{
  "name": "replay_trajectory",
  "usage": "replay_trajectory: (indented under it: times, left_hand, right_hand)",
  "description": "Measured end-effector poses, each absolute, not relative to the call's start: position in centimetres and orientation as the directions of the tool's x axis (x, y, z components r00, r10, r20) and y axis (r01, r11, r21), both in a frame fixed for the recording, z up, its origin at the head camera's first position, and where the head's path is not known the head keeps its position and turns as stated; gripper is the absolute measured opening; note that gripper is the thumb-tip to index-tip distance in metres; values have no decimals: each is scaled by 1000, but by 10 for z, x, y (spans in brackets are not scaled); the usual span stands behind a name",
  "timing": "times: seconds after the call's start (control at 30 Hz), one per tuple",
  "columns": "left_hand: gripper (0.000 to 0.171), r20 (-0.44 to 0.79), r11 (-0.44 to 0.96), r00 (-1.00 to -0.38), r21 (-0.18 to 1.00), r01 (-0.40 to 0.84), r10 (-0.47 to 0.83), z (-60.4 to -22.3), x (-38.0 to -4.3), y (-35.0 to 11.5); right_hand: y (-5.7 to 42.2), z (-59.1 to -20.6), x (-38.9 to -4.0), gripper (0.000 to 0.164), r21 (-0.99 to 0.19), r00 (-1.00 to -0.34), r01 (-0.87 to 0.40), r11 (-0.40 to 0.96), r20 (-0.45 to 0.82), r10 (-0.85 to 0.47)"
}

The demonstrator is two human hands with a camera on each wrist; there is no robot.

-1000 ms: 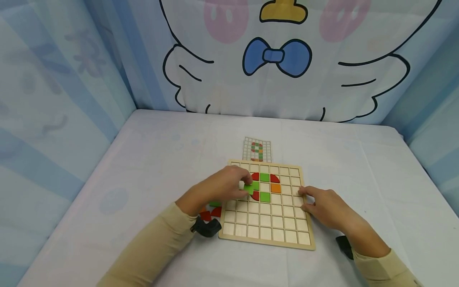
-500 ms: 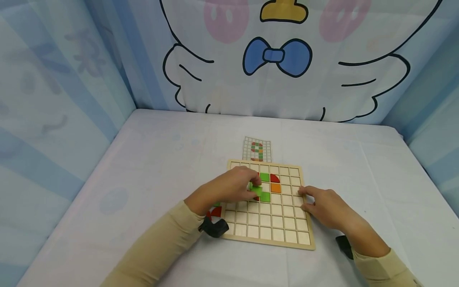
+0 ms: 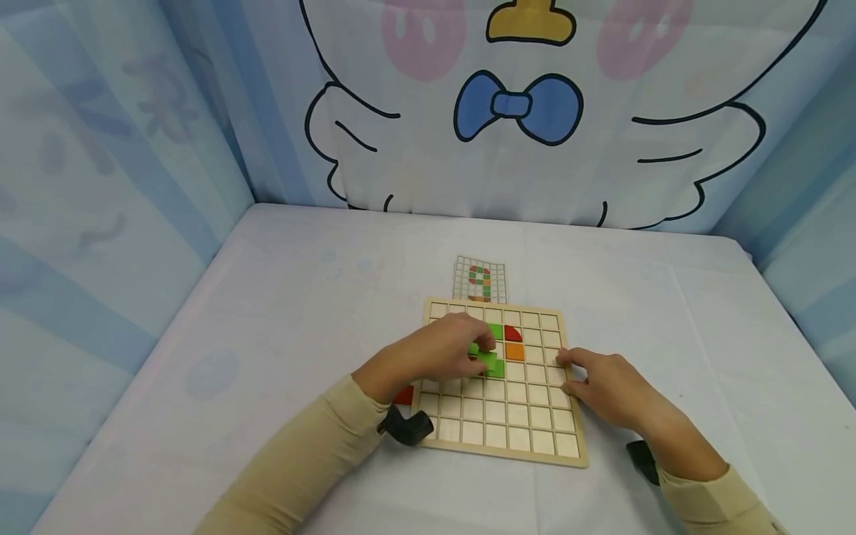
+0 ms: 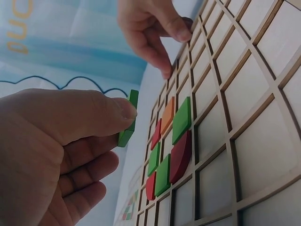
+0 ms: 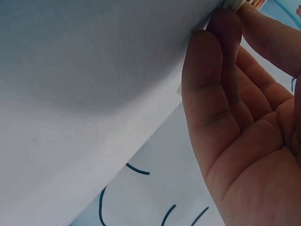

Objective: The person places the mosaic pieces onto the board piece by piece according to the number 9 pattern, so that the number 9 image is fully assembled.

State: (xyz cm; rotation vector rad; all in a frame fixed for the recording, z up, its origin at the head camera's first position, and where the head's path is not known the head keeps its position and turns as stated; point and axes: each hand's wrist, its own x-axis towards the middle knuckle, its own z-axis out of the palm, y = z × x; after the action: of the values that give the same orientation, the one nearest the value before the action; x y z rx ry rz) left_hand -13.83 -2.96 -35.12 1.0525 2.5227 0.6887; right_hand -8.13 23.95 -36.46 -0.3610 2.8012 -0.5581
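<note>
Thumb and fingers of my left hand point(image 3: 438, 349) pinch a green square tile point(image 4: 125, 138), held above the wooden grid board point(image 3: 501, 409). In the left wrist view a gap shows between this tile and the board. Set in the grid are an orange tile point(image 3: 514, 351), a red rounded tile point(image 3: 512, 334), a green tile point(image 4: 181, 120), a dark red rounded tile point(image 4: 181, 157) and several others, forming a small ring. My right hand point(image 3: 611, 390) grips the board's right edge between thumb and fingertips. Part of the ring is hidden behind my left hand in the head view.
A printed pattern card point(image 3: 479, 279) lies beyond the board, its near end covered by the board's far edge. A loose red tile point(image 3: 404, 395) shows at the board's left side, partly behind the left wrist. White cloth covers the table point(image 3: 301, 297); patterned curtains point(image 3: 428, 163) surround it.
My left hand has moved to the right over the board with the green tile, covering more of the ring and the loose tiles. The right hand and the board stay where they were.
</note>
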Motion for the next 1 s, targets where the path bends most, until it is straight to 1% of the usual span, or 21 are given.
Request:
replay_trajectory:
  times: [0.27,0.5,1.0]
  left_hand:
    - [22,-99,593,-658,546,591,747,-351,-137,-25]
    - [17,-87,577,-642,541,612,762,-352,-137,-19]
    - [17,-74,565,-643,561,605,762,-359,-137,-14]
  right_hand:
    - [240,-364,-80,43,-406,-934,-192,893,-204,-294]
    - [239,-363,-81,44,-400,-934,-180,899,-218,-284]
    - [239,-365,-81,43,-397,-933,-178,900,-222,-282]
